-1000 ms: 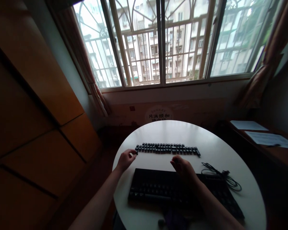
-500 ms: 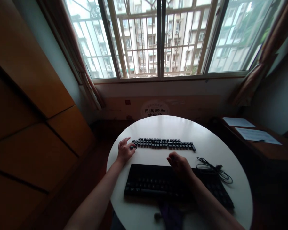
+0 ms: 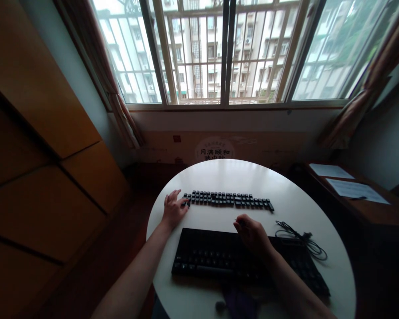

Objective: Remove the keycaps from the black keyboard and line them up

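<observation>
My left hand (image 3: pixel 175 209) is at the left end of several rows of loose black keycaps (image 3: pixel 232 199). Its thumb and a finger close on a keycap (image 3: pixel 186 203) there, while the other fingers stick up. Over the upper edge of a black keyboard (image 3: pixel 206 252), my right hand (image 3: pixel 251 229) is curled closed. Something small and dark seems to be in its fingertips, too small to name. The right forearm covers part of the keyboard. Bare switch areas without caps appear dark on its upper part.
A coiled black cable (image 3: pixel 302 239) lies right of the keyboard on the round white table (image 3: pixel 226 173). Near the front edge are a purple cloth-like thing (image 3: pixel 241 303) and a small dark round object (image 3: pixel 220 306). Papers (image 3: pixel 357 190) rest on a side table at right.
The view has shifted slightly. My right hand is a little lower and further right, still closed. My left hand stays at the left end of the keycap rows.
</observation>
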`<state>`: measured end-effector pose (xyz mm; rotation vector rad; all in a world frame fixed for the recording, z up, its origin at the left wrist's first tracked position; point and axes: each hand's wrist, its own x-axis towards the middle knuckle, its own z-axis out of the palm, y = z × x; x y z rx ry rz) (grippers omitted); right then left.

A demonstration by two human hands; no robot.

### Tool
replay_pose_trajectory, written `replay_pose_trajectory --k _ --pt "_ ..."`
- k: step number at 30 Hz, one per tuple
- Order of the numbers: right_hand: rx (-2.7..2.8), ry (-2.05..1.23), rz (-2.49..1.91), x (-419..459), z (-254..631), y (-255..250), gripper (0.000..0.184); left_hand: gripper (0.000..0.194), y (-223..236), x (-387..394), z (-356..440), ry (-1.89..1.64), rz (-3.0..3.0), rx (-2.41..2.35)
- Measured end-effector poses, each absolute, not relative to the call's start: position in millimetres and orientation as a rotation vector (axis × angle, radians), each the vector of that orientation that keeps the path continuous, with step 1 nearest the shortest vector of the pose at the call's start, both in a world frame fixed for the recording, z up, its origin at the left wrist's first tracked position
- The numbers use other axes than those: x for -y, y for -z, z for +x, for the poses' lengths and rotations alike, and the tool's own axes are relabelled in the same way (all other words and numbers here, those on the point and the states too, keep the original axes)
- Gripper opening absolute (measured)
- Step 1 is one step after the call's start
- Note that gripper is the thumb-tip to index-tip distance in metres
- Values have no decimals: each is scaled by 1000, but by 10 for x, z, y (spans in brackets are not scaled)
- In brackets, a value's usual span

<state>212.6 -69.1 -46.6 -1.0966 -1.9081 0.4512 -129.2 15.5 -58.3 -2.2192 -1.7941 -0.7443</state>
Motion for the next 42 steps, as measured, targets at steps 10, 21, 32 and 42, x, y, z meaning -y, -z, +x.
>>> replay_pose_trajectory --k 10,21,32,42 --pt "1874 -457 -1096 676 2131 442 20 19 549 -182 -1294 734 -2263 1689" --pt "1910 -420 -1110 707 2121 429 19 23 640 -237 -1346 832 -2254 1686" --pt "1919 -396 -1116 784 2109 248 19 17 494 -68 -1408 1424 -2061 1742" --pt "1916 -1102 -890 1042 1386 38 20 23 491 1011 -1267 1770 -2614 2076"
